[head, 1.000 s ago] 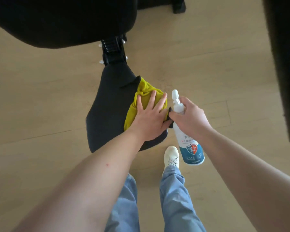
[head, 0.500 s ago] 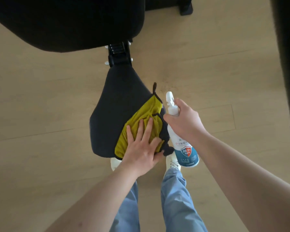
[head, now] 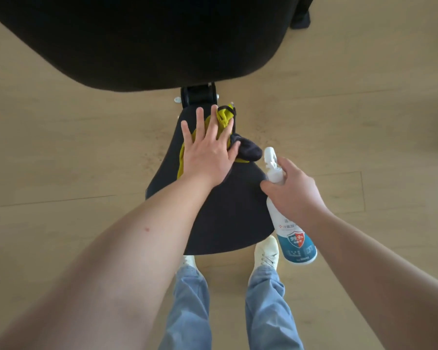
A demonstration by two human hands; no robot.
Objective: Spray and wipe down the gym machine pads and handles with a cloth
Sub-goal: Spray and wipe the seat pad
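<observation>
Seat pad, black and roughly triangular, is seen from above in the middle of the view. Its narrow far end is joined to a black bracket under a large pad, also black, by which the top of the view is filled.

A yellow cloth is bunched on the narrow far end of the seat pad, close to the bracket. It is pressed down by the left hand, which is laid flat with its fingers straight and spread; nothing is gripped, and much of the cloth is covered by the palm. A dark fold of the cloth is seen beside the thumb.

A white spray bottle with a blue label is held by the right hand just beside the right edge of the seat pad. The fingers are curled round its neck below the nozzle, and the bottle's base is tilted towards the person.

2 white shoes and blue jeans are seen past the near edge of the seat pad, on a pale wooden floor.
</observation>
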